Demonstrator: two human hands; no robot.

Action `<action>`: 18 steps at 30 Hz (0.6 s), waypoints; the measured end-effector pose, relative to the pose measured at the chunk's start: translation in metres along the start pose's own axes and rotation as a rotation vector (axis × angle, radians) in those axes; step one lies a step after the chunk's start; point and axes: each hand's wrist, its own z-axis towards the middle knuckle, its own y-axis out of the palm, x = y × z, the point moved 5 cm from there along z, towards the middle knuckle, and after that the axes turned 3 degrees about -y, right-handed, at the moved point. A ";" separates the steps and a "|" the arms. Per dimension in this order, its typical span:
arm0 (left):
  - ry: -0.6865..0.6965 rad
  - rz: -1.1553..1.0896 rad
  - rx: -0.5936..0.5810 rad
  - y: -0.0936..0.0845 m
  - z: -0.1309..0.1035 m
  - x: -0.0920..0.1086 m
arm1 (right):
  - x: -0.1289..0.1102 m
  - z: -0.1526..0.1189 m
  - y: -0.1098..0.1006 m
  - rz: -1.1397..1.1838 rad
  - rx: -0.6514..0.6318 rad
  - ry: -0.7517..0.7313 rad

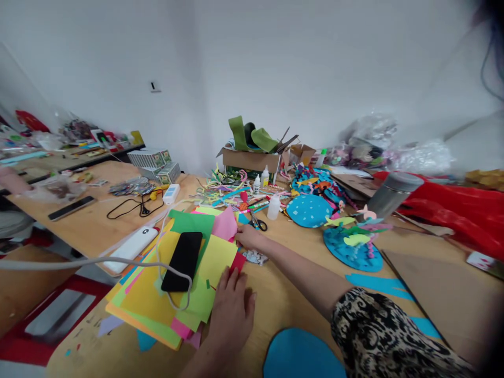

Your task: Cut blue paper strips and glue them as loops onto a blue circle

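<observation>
My left hand [231,310] lies spread on the lower right edge of a pile of coloured paper [142,294], its fingertips by a red piece [237,262]. My right hand [250,237] reaches to the pile's upper right edge, beside a pink sheet [225,223]; its fingers are bent, and what they hold, if anything, is hidden. A black phone [183,261] with a white cable rests on the pile. Small grey-white pieces [255,256] lie just below my right hand. Black-handled scissors [259,224] are beyond it.
Near the front edge sits a blue disc [303,357]. To the right are a decorated blue disc [353,249], a grey flask [394,193] and cardboard [441,294]. Glue bottles [273,207], pipe cleaners and a cardboard box [250,160] stand behind. A white power bank [132,251] lies left.
</observation>
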 end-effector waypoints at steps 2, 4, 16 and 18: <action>-0.001 0.002 -0.006 0.001 -0.001 -0.001 | -0.003 -0.002 -0.004 -0.039 0.035 -0.041; -0.003 0.002 -0.006 0.002 -0.001 -0.001 | -0.007 -0.005 -0.008 -0.082 0.088 -0.086; 0.051 0.022 0.051 0.006 -0.005 -0.007 | 0.055 -0.048 -0.103 0.020 1.130 -0.131; 0.049 0.015 0.041 0.006 -0.005 -0.007 | 0.071 -0.035 -0.115 0.018 1.129 -0.046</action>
